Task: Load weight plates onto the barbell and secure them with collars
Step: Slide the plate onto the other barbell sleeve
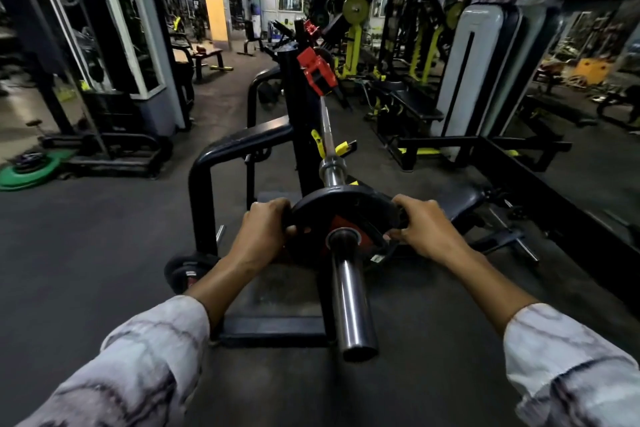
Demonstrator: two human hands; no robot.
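Note:
A steel barbell (351, 302) runs away from me, its near sleeve end pointing at the camera. A black weight plate (341, 206) with a red centre sits on that sleeve, partway along it. My left hand (265, 227) grips the plate's left rim and my right hand (420, 225) grips its right rim. Farther along the bar, a red collar (316, 71) is clamped near the far end, with a second red collar (310, 28) behind it. The bar rests in yellow hooks (341, 147) on a black rack.
A black bench rack frame (207, 163) stands to the left of the bar. Another black plate (188, 272) leans on the floor by its base. Green plates (29, 172) lie at far left. A bench seat (462, 199) and more machines fill the right side.

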